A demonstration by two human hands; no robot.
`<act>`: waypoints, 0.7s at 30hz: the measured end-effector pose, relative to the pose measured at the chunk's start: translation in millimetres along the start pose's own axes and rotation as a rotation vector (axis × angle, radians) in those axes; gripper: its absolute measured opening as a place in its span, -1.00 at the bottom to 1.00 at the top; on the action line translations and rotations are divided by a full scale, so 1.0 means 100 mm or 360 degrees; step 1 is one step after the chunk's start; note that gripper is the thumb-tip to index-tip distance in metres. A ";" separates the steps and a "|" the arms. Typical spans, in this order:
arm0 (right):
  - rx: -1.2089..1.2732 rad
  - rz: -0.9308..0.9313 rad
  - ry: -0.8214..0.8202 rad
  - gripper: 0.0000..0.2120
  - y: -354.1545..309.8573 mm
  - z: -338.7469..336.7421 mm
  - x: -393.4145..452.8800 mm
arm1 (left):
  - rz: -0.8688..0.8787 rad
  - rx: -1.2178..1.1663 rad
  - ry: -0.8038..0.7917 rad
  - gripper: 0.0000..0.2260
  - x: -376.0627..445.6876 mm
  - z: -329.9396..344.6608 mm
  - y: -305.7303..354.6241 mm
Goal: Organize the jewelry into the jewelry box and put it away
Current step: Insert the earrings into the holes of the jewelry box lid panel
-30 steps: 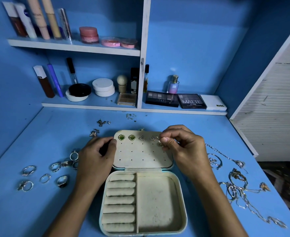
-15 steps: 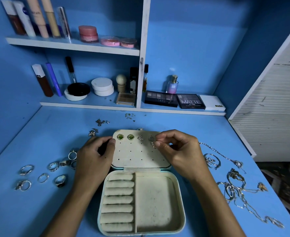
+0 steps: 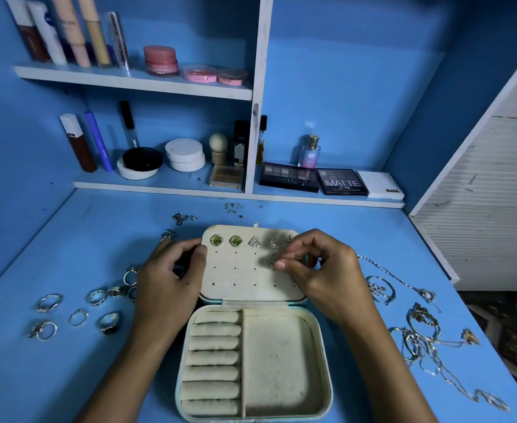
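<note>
An open cream jewelry box [image 3: 281, 367] lies on the blue desk, its perforated lid panel [image 3: 245, 276] flat behind the ring rolls. Two green stud earrings [image 3: 226, 240] and two triangular silver earrings [image 3: 264, 242] sit in the lid's top row, and a small earring [image 3: 289, 238] shows at the row's right end. My left hand [image 3: 171, 279] grips the lid's left edge. My right hand [image 3: 321, 270] pinches a small silver earring [image 3: 272, 265] against the lid's second row.
Several rings [image 3: 77, 315] lie left of the box, loose earrings [image 3: 177, 221] behind it, tangled necklaces and bracelets [image 3: 419, 325] to the right. Shelves of cosmetics [image 3: 190, 160] line the back wall. A white slatted panel [image 3: 489, 209] stands at right.
My right hand has come down from the lid's top-right corner to the second row with a small earring pinched. The left hand stays on the lid's left edge.
</note>
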State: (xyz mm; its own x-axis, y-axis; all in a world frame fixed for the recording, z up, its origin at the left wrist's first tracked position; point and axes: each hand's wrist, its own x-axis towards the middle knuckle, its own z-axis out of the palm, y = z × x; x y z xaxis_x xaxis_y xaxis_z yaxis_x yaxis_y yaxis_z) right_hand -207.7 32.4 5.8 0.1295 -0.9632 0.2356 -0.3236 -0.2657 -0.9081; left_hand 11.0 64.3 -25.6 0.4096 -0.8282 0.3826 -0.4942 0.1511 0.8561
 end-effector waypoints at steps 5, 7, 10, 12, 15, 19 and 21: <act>-0.0031 0.0010 0.0045 -0.75 -0.02 0.01 0.00 | 0.0028 -0.0001 0.0013 -0.90 0.00 -0.01 0.01; -0.0003 0.0018 0.0047 -0.74 -0.02 0.00 0.00 | 0.0031 -0.0002 0.0015 -0.90 -0.01 -0.01 0.01; 0.0090 0.0009 0.0057 -0.74 -0.03 -0.01 -0.01 | 0.0027 0.0004 0.0006 -0.90 0.00 -0.01 0.01; 0.0047 -0.0015 0.0052 -0.74 -0.04 -0.01 -0.01 | 0.0032 0.0009 0.0009 -0.90 0.00 -0.01 0.01; -0.0010 -0.0040 0.0067 -0.75 -0.04 0.00 -0.01 | 0.0035 0.0004 0.0013 -0.90 -0.01 -0.01 0.00; -0.0067 -0.0054 0.0094 -0.74 -0.05 0.01 -0.01 | 0.0046 0.0007 0.0014 -0.91 0.00 -0.01 0.00; -0.0086 -0.0048 0.0102 -0.73 -0.05 0.02 -0.01 | 0.0059 0.0008 0.0021 -0.91 0.00 -0.01 0.01</act>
State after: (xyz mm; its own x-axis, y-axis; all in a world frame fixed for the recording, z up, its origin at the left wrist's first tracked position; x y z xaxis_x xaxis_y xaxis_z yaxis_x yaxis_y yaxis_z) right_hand -204.4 34.5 9.5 0.0805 -0.9549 0.2859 -0.3710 -0.2949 -0.8806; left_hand 11.4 64.9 -24.4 0.4009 -0.8148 0.4188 -0.5133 0.1788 0.8393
